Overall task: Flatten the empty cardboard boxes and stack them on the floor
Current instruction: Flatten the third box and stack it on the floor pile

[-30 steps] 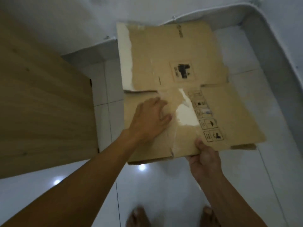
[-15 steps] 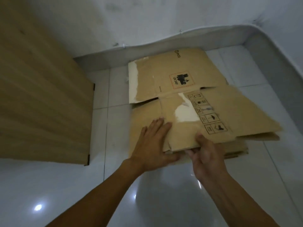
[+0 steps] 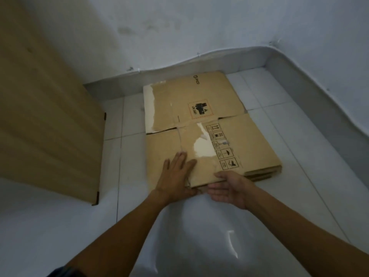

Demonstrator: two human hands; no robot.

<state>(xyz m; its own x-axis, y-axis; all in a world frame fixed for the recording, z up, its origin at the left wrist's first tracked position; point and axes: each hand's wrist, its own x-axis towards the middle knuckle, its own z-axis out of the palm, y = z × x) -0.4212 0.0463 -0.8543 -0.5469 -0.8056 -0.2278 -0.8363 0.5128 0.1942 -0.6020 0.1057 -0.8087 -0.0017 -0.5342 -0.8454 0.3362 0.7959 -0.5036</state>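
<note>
**Flattened box down on the tiles, both hands at its near edge**

The flattened box (image 3: 249, 144) lies on the white tiled floor (image 3: 299, 176) in the corner, its long axis running away from the person toward the skirting (image 3: 119, 84). More cardboard layers (image 3: 263, 173) show beneath it at the near right corner, so it seems to top a small stack.

The left hand (image 3: 175, 172) lies palm down on the top sheet, fingers straight and together, pointing up the box. The right hand (image 3: 229, 188) sits at the near edge, palm turned up and fingers loose. Its thumb rests on the cardboard and it grips nothing that I can see.

Both hands are at the near short edge with the whole sheet stretching ahead of them, so any squaring push would go forward, along the length. The left is better placed to press.

Readable print: "PICO" (image 3: 196, 79) at the far end, a red-dashed "UN 3481" label (image 3: 199, 110) and a column of handling symbols (image 3: 221, 146) — arrows, glass, umbrella. A wooden panel (image 3: 50, 126) stands to the left.
</note>
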